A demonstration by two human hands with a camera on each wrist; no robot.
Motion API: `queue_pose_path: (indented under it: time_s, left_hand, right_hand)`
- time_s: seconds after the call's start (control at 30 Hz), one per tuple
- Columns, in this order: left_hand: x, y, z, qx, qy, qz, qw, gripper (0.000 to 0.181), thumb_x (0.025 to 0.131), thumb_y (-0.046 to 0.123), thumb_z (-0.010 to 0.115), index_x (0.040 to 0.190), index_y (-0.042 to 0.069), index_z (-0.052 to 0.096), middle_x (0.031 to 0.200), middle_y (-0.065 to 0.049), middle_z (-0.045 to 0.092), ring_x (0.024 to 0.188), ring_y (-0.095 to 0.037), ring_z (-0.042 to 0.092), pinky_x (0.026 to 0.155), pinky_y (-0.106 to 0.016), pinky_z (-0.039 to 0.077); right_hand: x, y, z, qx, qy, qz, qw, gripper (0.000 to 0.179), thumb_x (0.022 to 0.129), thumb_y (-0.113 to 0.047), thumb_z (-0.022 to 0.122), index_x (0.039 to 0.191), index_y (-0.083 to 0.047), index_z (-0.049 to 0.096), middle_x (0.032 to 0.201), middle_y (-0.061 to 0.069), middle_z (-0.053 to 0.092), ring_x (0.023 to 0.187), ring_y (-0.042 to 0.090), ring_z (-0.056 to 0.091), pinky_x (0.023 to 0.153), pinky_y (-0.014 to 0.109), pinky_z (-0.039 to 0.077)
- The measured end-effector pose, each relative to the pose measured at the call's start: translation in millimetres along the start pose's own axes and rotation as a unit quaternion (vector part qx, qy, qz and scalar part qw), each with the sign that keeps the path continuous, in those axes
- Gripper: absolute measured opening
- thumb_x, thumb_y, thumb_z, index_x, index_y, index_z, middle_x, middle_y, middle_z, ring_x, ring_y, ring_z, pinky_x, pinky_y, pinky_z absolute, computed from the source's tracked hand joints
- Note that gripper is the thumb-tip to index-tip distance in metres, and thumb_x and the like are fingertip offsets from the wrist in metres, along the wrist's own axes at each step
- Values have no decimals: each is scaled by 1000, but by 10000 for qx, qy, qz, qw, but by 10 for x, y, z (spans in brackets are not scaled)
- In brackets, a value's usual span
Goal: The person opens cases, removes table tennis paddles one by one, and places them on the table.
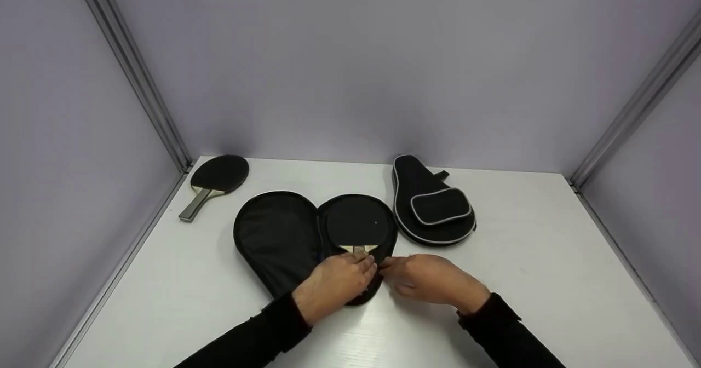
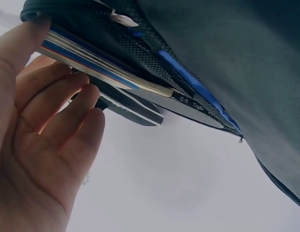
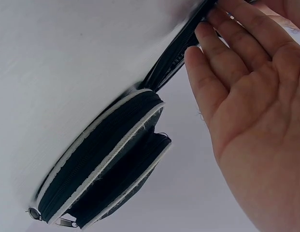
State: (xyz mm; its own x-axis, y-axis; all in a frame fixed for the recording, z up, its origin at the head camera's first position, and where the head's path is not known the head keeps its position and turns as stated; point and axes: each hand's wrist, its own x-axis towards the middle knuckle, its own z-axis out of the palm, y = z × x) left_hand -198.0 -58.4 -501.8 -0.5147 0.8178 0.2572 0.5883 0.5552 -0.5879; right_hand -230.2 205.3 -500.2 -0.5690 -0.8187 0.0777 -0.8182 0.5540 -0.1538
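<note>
An open black table tennis paddle case [image 1: 276,231] lies spread out, its two halves side by side. In its right half rests a black table tennis paddle [image 1: 356,220] with a pale wooden neck. My left hand [image 1: 337,277] lies over the handle, fingers bent around it; the handle's striped edge [image 2: 92,63] shows between thumb and fingers in the left wrist view. With its fingertips at the right rim of the case, my right hand [image 1: 430,279] pinches the edge. In the right wrist view, the fingers [image 3: 224,63] meet the case's zipped edge [image 3: 176,55].
A second black paddle [image 1: 222,173] lies at the back left corner of the white table [image 1: 526,280]. Right of the open case is a closed black paddle case [image 1: 432,206] with white piping and a front pocket. Grey panels [image 1: 350,72] wall in the table.
</note>
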Motion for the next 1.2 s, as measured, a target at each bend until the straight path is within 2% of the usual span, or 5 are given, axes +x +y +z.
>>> queue_pose_path:
  time_s: [0.47, 0.73, 0.93, 1.03, 1.2]
  left_hand:
    - [16, -109, -58, -7, 94, 222, 9997, 34, 110, 29, 78, 143, 29, 86, 144, 15, 85, 131, -2, 80, 107, -17, 65]
    - [30, -217, -116, 33, 565, 140, 9983, 31, 111, 32, 77, 140, 26, 87, 141, 13, 86, 128, -2, 82, 103, -18, 66]
    - [47, -305, -181, 105, 653, 158, 9977, 33, 112, 28, 75, 143, 23, 86, 144, 9, 85, 131, -5, 82, 105, -20, 67]
    - [53, -372, -217, 131, 721, 91, 9973, 36, 110, 23, 77, 145, 22, 85, 146, 7, 85, 133, -8, 82, 106, -21, 67]
    - [41, -495, -232, 19, 686, -270, 9973, 44, 105, 15, 82, 149, 19, 83, 149, 4, 84, 136, -11, 82, 99, -21, 69]
  right_hand:
    - [-6, 2, -3, 199, -121, 164, 9996, 39, 109, -10, 70, 145, -14, 84, 154, 4, 81, 133, 25, 84, 108, 44, 71]
    - [-6, 12, -12, 288, -148, 150, 9994, 36, 108, -8, 70, 141, -12, 86, 153, 4, 82, 136, 26, 83, 110, 45, 70]
    - [1, 7, -27, 292, -218, 238, 9991, 36, 109, -9, 70, 141, -13, 86, 152, 5, 82, 137, 26, 82, 111, 45, 70]
    - [3, 4, -26, 339, -240, 257, 9988, 35, 110, -9, 70, 141, -13, 86, 153, 6, 82, 137, 26, 82, 111, 45, 70]
    - [6, -2, -28, 383, -261, 268, 9986, 34, 110, -7, 70, 138, -11, 87, 153, 7, 82, 137, 27, 83, 110, 46, 70]
